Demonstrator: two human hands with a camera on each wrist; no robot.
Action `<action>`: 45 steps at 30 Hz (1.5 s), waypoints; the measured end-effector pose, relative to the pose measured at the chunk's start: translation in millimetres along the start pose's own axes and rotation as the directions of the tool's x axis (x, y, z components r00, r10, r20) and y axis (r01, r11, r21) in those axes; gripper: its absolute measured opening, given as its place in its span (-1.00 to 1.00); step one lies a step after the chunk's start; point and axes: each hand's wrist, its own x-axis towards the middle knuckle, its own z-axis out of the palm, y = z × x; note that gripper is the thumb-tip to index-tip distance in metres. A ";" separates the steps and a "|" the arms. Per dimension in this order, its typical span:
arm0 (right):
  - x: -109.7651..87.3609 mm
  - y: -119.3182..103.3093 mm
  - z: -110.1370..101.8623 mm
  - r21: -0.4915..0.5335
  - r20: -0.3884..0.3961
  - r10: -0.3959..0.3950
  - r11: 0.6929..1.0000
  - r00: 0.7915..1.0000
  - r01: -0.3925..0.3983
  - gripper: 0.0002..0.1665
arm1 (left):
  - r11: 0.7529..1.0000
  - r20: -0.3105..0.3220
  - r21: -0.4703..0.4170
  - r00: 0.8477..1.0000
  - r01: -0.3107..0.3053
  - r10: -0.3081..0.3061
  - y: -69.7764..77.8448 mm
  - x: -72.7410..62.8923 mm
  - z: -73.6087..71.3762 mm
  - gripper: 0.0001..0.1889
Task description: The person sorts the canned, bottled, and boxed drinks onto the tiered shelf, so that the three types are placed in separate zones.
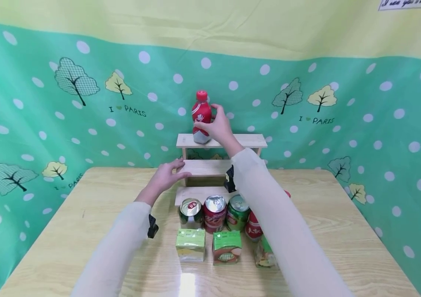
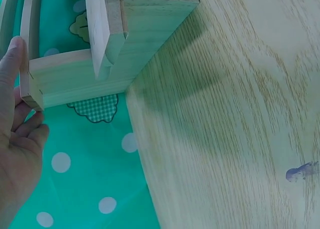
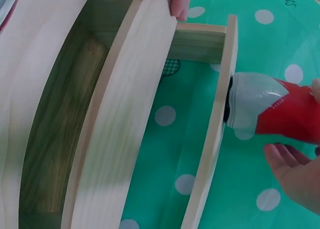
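Observation:
A small red-labelled bottle point(image 1: 200, 109) with a red cap stands upright on the top board of a wooden three-tier rack point(image 1: 210, 167). My right hand point(image 1: 219, 126) holds it from the right side, thumb across the front and fingers behind. In the right wrist view, the bottle's clear base point(image 3: 250, 101) meets the top board. My left hand point(image 1: 167, 173) grips the left end of the middle board. The left wrist view shows the left thumb on that board point(image 2: 31, 91) and the other fingers curled at its edge.
In front of the rack stand a dark can point(image 1: 191, 216), a red can point(image 1: 215, 216) and a green can point(image 1: 237, 214). Closer lie a pale green box point(image 1: 190, 245), a green-brown box point(image 1: 227, 247) and another box point(image 1: 264, 253). The right sleeve partly covers a red-labelled container point(image 1: 254, 227).

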 end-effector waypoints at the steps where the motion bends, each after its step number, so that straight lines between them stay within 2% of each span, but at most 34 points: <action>1: -0.5 0.4 -2.1 0.000 0.010 0.003 1.000 1.000 -0.003 -0.05 | 1.000 0.001 0.000 1.000 -0.001 0.001 0.0 -0.3 0.6 -0.28; 11: -8.3 -8.3 -32.6 -0.101 0.016 0.041 0.994 0.999 -0.040 -0.25 | 1.000 0.006 0.002 1.000 -0.015 0.015 -1.4 -1.0 0.0 -0.27; 17: -18.1 -11.4 -52.0 -0.152 0.036 0.054 0.987 0.998 -0.048 -0.28 | 1.000 0.010 0.001 1.000 -0.017 0.017 -0.4 -1.5 -0.1 -0.27; 25: -28.5 -7.7 -69.0 -0.151 0.049 0.016 0.988 0.999 -0.008 -0.30 | 1.000 0.013 0.003 1.000 -0.004 0.004 -1.0 -2.1 0.2 -0.26; 33: -39.1 -5.2 -78.0 -0.150 0.081 0.017 0.989 0.997 -0.004 -0.30 | 1.000 0.008 -0.002 1.000 -0.002 0.002 -2.6 -2.3 0.7 -0.27; 45: -64.8 5.0 -94.3 -0.141 0.105 -0.002 0.990 0.994 0.017 -0.37 | 1.000 0.012 0.002 1.000 0.002 -0.002 -6.0 -0.1 1.9 -0.25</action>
